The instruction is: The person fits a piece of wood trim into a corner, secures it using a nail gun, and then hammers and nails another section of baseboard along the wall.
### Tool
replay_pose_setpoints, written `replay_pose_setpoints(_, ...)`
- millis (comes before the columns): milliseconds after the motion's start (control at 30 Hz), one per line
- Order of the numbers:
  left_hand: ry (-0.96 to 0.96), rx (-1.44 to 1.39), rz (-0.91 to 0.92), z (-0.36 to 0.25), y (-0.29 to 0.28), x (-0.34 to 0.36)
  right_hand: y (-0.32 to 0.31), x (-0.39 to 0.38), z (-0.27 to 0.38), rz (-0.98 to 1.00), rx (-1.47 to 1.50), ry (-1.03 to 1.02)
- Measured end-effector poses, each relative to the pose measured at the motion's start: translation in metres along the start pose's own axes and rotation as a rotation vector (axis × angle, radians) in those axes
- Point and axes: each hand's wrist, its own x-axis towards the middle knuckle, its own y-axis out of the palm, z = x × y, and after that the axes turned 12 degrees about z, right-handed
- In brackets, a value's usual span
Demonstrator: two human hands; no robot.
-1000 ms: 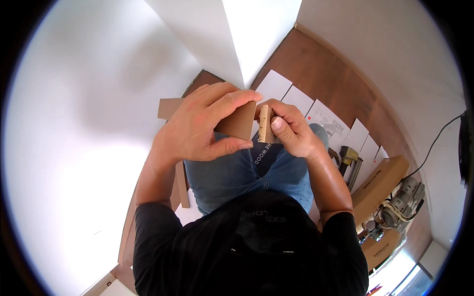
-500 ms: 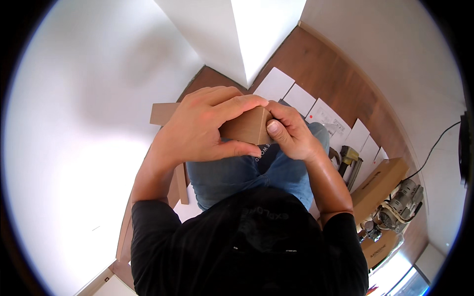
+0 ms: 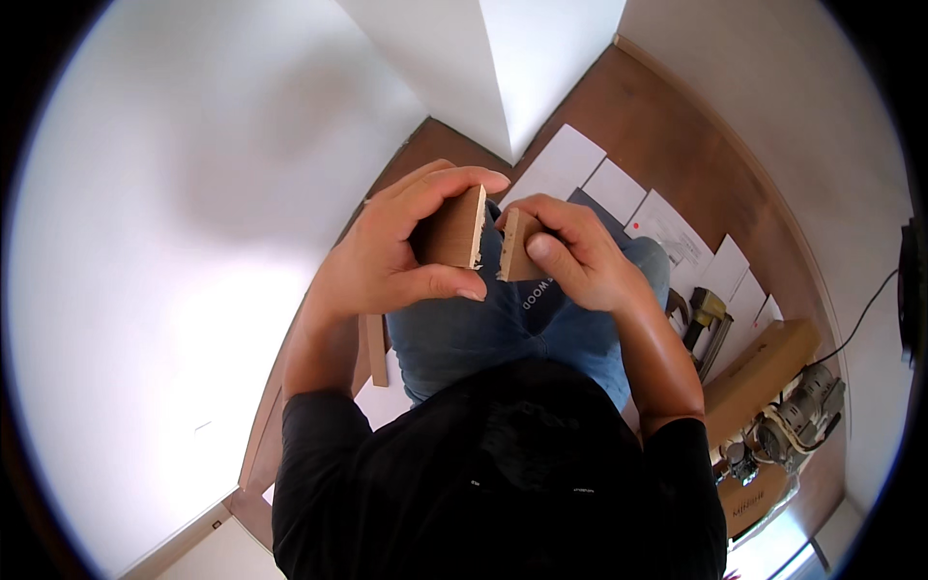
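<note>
The wide board (image 3: 449, 232), pinched across its width by the left hand (image 3: 375, 249), lies to the left of the right hand (image 3: 588, 266), its rough end near but apart from the facing end of the small board (image 3: 521, 253) which that hand pinches.

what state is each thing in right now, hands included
Left hand, gripping
Left board piece, held, rough-edged, apart from the other
Right hand, gripping
Right board piece, held, rough edge facing left piece
White panels, lying flat
Yellow-and-black tool, lying on the panels
Cardboard box, open or shut unclear
Grey motor tool, beside the box, on or off unclear
Black cable, curving slack
</note>
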Motion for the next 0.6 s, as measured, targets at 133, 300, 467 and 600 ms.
replay_pose_setpoints(133, -0.051, -0.095, 0.079, 0.006, -0.009, -0.005, 0.004, 0.000, 0.012, 0.156, -0.163, 0.047)
replay_pose_setpoints(300, -0.100, -0.135, 0.059, 0.013, -0.010, -0.006, 0.021, 0.011, 0.014, -0.017, -0.312, -0.052)
replay_pose_setpoints(467, -0.156, -0.140, 0.000, 0.018, 0.000, -0.009, 0.036, 0.027, 0.025, -0.322, -0.407, -0.276)
replay_pose_setpoints(600, -0.160, -0.106, -0.041, 0.015, 0.000, -0.006, 0.047, 0.040, 0.028, -0.508, -0.666, -0.417)
